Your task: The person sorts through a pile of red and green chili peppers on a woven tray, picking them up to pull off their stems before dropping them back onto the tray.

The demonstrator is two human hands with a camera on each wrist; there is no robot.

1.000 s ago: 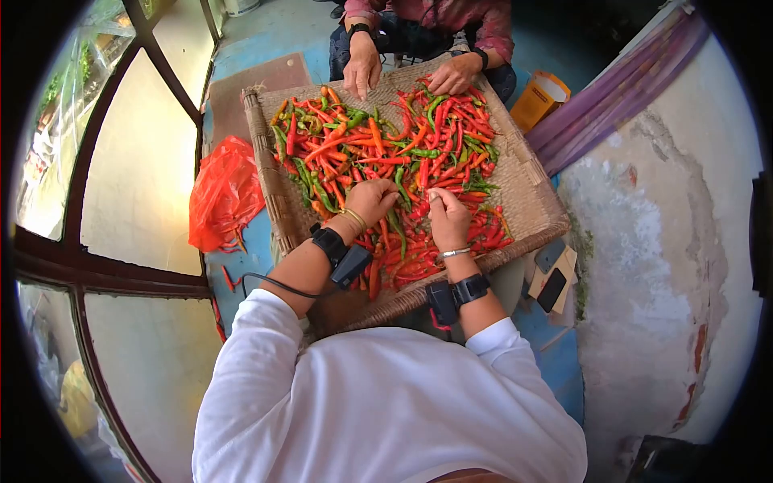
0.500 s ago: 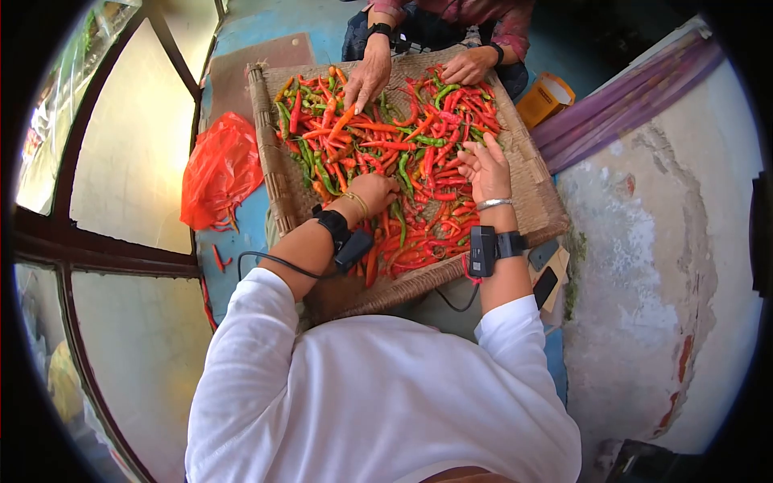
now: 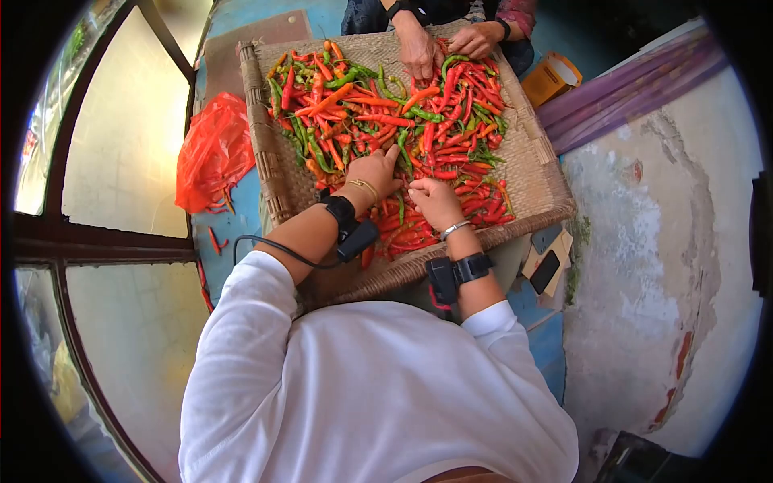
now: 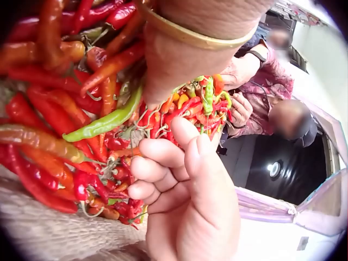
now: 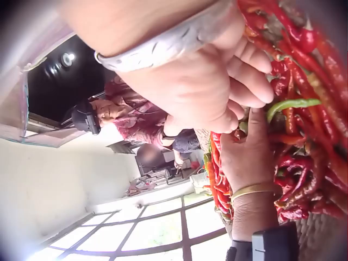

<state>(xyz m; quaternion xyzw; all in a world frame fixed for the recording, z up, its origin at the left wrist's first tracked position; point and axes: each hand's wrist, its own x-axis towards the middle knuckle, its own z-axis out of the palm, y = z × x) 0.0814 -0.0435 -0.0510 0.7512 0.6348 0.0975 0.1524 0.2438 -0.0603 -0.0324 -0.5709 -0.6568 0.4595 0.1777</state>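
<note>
Red, orange and green chili peppers [image 3: 386, 121] lie heaped in a woven tray [image 3: 535, 173]. My left hand [image 3: 373, 173] rests low over the near-middle of the heap, its index finger and thumb spread apart among the chilies. Just right of it is my right hand [image 3: 437, 203], thumb side toward the left hand. In the left wrist view, the right hand's fingers [image 4: 155, 174] curl loosely with the thumb beside them, nothing showing between. A green chili [image 5: 293, 105] lies near the left hand's fingertips in the right wrist view.
Across the tray, another person's hands [image 3: 420, 52] work over chilies at the far edge. A red plastic bag [image 3: 213, 149] sits left of the tray. An orange box [image 3: 551, 78], a purple curtain [image 3: 636, 80] and a phone [image 3: 545, 272] are on the right.
My right hand went out right with fingers spread, then came back beside the left. The left hand's fingers have stretched forward. The other person's hand moved from the left heap toward their other hand.
</note>
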